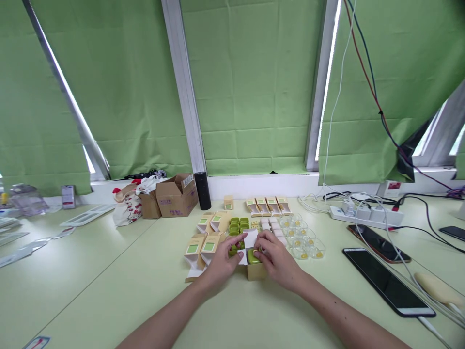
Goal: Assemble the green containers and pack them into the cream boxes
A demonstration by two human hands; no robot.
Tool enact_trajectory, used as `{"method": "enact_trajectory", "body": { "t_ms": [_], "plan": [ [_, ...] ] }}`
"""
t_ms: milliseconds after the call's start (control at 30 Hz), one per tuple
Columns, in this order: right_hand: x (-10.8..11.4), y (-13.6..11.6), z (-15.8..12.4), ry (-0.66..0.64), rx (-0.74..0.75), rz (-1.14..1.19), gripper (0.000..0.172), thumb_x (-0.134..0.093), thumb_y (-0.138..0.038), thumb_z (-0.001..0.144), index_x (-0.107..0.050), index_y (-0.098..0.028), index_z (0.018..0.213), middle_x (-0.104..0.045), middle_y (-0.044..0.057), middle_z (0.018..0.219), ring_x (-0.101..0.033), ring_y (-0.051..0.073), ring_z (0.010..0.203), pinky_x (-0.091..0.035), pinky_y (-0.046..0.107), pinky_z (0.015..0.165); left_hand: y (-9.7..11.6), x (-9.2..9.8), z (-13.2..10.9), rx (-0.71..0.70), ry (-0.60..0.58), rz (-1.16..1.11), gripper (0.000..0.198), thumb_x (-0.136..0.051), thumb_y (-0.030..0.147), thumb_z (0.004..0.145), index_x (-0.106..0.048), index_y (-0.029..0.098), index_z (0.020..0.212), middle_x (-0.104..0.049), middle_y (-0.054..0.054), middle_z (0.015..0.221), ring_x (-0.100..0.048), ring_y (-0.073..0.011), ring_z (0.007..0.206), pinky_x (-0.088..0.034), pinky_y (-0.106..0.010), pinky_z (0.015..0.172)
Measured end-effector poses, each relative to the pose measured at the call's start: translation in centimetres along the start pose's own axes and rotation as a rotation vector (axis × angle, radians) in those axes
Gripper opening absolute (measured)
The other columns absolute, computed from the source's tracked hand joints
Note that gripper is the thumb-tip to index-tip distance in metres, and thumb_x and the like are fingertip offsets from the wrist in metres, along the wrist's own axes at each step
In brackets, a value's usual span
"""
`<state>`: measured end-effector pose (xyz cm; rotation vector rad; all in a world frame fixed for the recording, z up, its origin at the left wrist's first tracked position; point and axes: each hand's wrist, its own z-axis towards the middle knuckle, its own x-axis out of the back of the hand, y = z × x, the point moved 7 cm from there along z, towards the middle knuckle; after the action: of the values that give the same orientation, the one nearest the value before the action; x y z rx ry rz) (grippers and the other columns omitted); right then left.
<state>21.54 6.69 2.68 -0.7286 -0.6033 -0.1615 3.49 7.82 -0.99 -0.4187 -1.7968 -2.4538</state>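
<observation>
Left hand [225, 258]: spreads thumb and forefinger part-way at white flaps [250, 237] of tan carton [256, 273]. Right hand [278, 258]: curls over glossy, rounded-square green container [251, 257], touches it; grip unclear. Container: sits inside carton, on smooth counter [232, 320].

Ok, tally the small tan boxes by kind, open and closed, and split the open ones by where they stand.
Left group of open boxes: 4
Back row of open boxes: 4
Open box between left hand and right hand: 1
Closed box: 1
Total: 10
</observation>
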Motion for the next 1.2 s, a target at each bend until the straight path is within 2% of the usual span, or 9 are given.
{"method": "enact_trajectory", "body": {
  "t_ms": [333, 533, 767, 867, 1000, 1100, 1200],
  "plan": [
    [-0.5, 1.4, 0.5, -0.01, -0.145, 0.059, 0.018, -0.065, -0.007, 0.087, -0.068, -0.021, 0.077, -0.06, 0.004, 0.095, -0.062, 0.02, 0.084, -0.052, 0.033, 0.073, 0.5, -0.1, -0.1, 0.011, -0.006, 0.005, 0.059, -0.077, 0.031, 0.089, -0.065, 0.023, 0.147, -0.068, -0.013, 0.137, -0.058, -0.0296, 0.123, -0.044, -0.046, 0.11],
    [-0.7, 1.6, 0.5, 0.005, -0.133, 0.074, 0.021, -0.063, -0.005, 0.085, -0.072, -0.021, 0.074, -0.06, 0.005, 0.094, -0.064, 0.021, 0.086, -0.054, 0.033, 0.069, 0.5, -0.1, -0.1, 0.018, 0.0, 0.01, 0.061, -0.078, 0.032, 0.088, -0.065, 0.023, 0.147, -0.068, -0.014, 0.136, -0.058, -0.0309, 0.125, -0.043, -0.048, 0.112],
    [-0.6, 1.6, 0.4, 0.007, -0.113, 0.048, 0.022, -0.062, -0.006, 0.085, -0.073, -0.021, 0.074, -0.061, 0.006, 0.094, -0.064, 0.022, 0.086, -0.056, 0.035, 0.072, 0.2, -0.2, 0.1, 0.001, -0.011, -0.006, 0.061, -0.078, 0.035, 0.089, -0.065, 0.024, 0.147, -0.067, -0.014, 0.14, -0.057, -0.0322, 0.128, -0.042, -0.048, 0.114],
    [-0.1, 1.8, 0.2, 0.057, -0.102, 0.075, 0.02, -0.058, -0.01, 0.091, -0.072, -0.022, 0.083, -0.063, 0.006, 0.096, -0.064, 0.022, 0.084, -0.055, 0.035, 0.071, 0.1, -0.2, 0.1, -0.002, -0.016, -0.042, 0.062, -0.079, 0.042, 0.088, -0.066, 0.023, 0.146, -0.066, -0.015, 0.141, -0.057, -0.0331, 0.129, -0.042, -0.048, 0.113],
    [0.9, 3.0, -0.1, 0.2, -0.133, 0.147, 0.02, -0.052, -0.018, 0.097, -0.071, -0.024, 0.095, -0.066, 0.008, 0.101, -0.065, 0.024, 0.089, -0.054, 0.035, 0.072, 0.1, -0.1, 0.3, 0.014, -0.03, -0.101, 0.063, -0.079, 0.048, 0.088, -0.068, 0.022, 0.144, -0.071, -0.014, 0.131, -0.059, -0.0331, 0.126, -0.045, -0.047, 0.11],
    [1.1, 4.0, -0.3, 0.269, -0.185, 0.215, 0.017, -0.053, -0.023, 0.097, -0.07, -0.023, 0.097, -0.067, 0.01, 0.102, -0.066, 0.026, 0.094, -0.054, 0.035, 0.071, 0.1, 0.0, 0.6, 0.024, -0.047, -0.172, 0.061, -0.08, 0.049, 0.087, -0.071, 0.023, 0.141, -0.074, -0.013, 0.123, -0.06, -0.0331, 0.126, -0.045, -0.046, 0.111],
    [1.1, 5.0, -0.5, 0.324, -0.247, 0.281, 0.015, -0.057, -0.031, 0.095, -0.07, -0.023, 0.098, -0.068, 0.009, 0.102, -0.065, 0.026, 0.092, -0.054, 0.034, 0.068, 0.1, 0.0, 0.7, 0.044, -0.039, -0.236, 0.059, -0.083, 0.049, 0.084, -0.074, 0.023, 0.136, -0.075, -0.014, 0.126, -0.061, -0.034, 0.129, -0.044, -0.047, 0.114]
  ]
}}
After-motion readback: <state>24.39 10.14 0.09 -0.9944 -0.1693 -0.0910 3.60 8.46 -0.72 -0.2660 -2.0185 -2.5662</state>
